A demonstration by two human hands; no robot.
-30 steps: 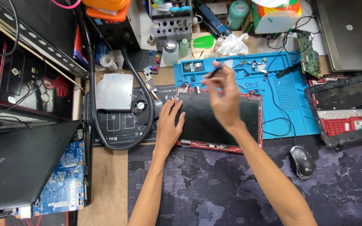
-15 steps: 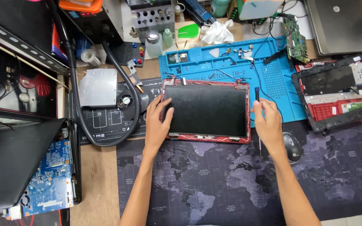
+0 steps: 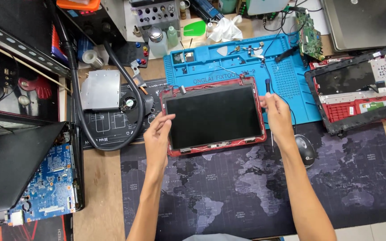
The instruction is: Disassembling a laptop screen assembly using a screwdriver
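A red laptop lid with a dark screen panel [image 3: 214, 117] lies flat in the middle of the desk. My left hand [image 3: 157, 136] is at its left edge, fingers spread and touching the frame. At the lid's right edge my right hand [image 3: 276, 114] grips a thin dark screwdriver [image 3: 267, 85], its tip pointing away from me. A thin black cable runs along the right side of the lid.
A blue repair mat [image 3: 242, 62] with small parts lies behind the lid. A red laptop base [image 3: 358, 91] sits at the right, a black mouse [image 3: 306, 150] near my right forearm. A dark map desk mat [image 3: 255, 187] covers the front. A black laptop and blue circuit board [image 3: 45, 183] lie at left.
My right hand came back from the blue mat with the screwdriver to the lid's right edge. My left hand moved from on top of the lid to its left edge.
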